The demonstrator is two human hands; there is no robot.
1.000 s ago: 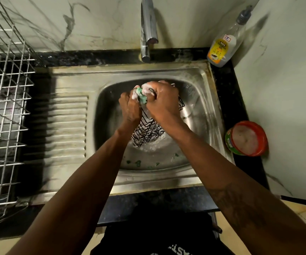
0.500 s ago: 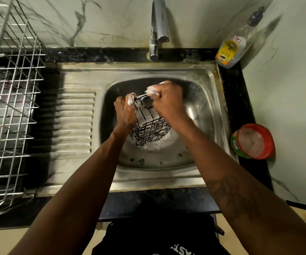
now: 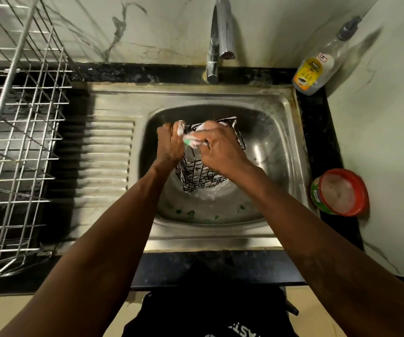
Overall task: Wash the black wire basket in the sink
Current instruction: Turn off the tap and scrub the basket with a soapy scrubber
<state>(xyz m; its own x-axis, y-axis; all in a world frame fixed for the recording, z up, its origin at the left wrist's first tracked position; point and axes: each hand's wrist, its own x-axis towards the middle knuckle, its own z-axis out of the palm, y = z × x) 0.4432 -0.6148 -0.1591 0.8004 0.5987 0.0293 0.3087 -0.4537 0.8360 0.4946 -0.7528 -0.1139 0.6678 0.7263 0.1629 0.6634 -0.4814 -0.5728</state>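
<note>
**A:** Item location?
**B:** Tall black wire basket point(image 3: 203, 171) stands inside the stainless steel sink point(image 3: 276, 132), base in foam.
**A:** Grip status?
**B:** Observed: left hand point(image 3: 170, 144) grips its rim; right hand point(image 3: 222, 149) clutches a soapy green sponge point(image 3: 188, 141) against it.

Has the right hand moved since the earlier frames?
Yes. The right hand, gripping the sponge, has come back from the faucet side of the black wire basket toward the left hand.
</note>
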